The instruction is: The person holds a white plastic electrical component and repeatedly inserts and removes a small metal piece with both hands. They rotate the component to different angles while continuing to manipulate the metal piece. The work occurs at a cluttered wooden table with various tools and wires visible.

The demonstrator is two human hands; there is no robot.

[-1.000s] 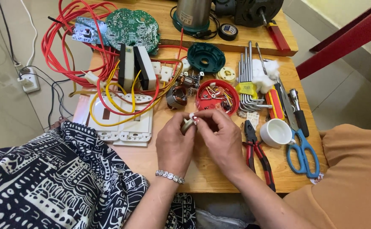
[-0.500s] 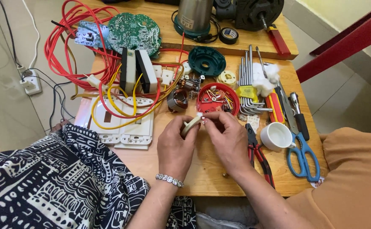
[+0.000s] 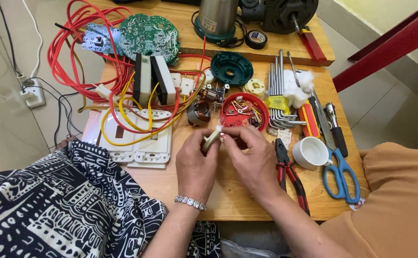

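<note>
Pinching a small cream-coloured plastic part (image 3: 212, 138) between thumb and forefinger, the left hand (image 3: 197, 165) holds it upright just above the wooden desk (image 3: 228, 196), directly in front of the red dish of small hardware (image 3: 244, 113). The right hand (image 3: 253, 157) meets it from the other side, its fingertips closed on the top end of the same part; whether they also grip a screw or clip there is too small to tell. Both hands are therefore clenched on the part, neither released.

Just right of the right hand lie red-handled pliers (image 3: 288, 174), then a white cup (image 3: 311, 152) and blue-handled scissors (image 3: 341, 174). A set of hex keys (image 3: 278, 98) fans out behind the cup. To the left, white switch plates (image 3: 139, 145) sit under loops of red and yellow wire (image 3: 123, 114), with a small motor armature (image 3: 200, 112) beside the dish and a green circuit board (image 3: 148, 32) farther back.

Hazards, as a judgement: the grip is by fingertips only, so a slip could flick the part or any loose fastener into the crowded dish, under the wires, or off the near desk edge onto the patterned fabric (image 3: 51, 205). A wrist sweep to the right could knock over the cup.
</note>
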